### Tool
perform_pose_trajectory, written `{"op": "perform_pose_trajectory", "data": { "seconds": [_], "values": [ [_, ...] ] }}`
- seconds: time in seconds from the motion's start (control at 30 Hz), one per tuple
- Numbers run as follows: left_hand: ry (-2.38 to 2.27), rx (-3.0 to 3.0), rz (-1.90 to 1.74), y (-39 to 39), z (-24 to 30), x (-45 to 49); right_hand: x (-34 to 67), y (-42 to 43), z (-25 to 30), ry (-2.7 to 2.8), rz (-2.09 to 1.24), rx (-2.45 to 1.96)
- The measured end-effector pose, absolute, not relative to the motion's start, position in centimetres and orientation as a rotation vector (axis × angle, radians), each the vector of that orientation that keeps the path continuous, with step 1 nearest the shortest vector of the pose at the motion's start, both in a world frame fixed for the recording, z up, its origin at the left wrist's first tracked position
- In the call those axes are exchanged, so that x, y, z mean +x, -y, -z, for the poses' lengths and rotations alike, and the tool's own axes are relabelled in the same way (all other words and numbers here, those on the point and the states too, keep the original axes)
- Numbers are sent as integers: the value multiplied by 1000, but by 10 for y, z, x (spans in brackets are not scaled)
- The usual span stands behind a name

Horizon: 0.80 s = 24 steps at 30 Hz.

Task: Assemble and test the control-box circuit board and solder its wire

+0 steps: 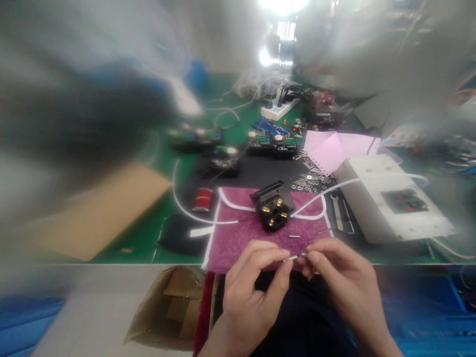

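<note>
Just above the cloth's front edge, my left hand (256,287) and my right hand (345,277) pinch the two ends of a thin, short metal pin (293,258). Fingertips cover both of its ends, so its exact kind is unclear. A similar small metal pin (294,236) lies on the purple cloth (234,243) beyond my fingers. Farther back on the cloth rests a black housing (273,206) with several brass fittings; a white tube (312,201) reaches its right side.
Loose screws and washers (308,181) lie behind the cloth. To the right are a wrench (337,210) and a white box (394,198). Circuit modules (273,144), pink paper (334,148) and a power strip (278,106) are farther back. Cardboard (104,208) lies left.
</note>
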<state>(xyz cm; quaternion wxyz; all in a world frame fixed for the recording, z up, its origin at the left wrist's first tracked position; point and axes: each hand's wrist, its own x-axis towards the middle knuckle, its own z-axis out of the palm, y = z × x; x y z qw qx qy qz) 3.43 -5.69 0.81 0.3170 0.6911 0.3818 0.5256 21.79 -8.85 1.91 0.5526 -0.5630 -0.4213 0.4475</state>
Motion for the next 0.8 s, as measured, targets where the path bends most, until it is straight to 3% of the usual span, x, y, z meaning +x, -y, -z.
{"op": "perform_pose_trajectory", "data": {
  "seconds": [0.2,0.8],
  "values": [
    [-1203,1504,-1579,11,6,19,244,67,-2,976,-978,-1371],
    [-1297,1393,-1209,-13,26,13,258,57,17,1070,-1006,-1310]
  ]
}}
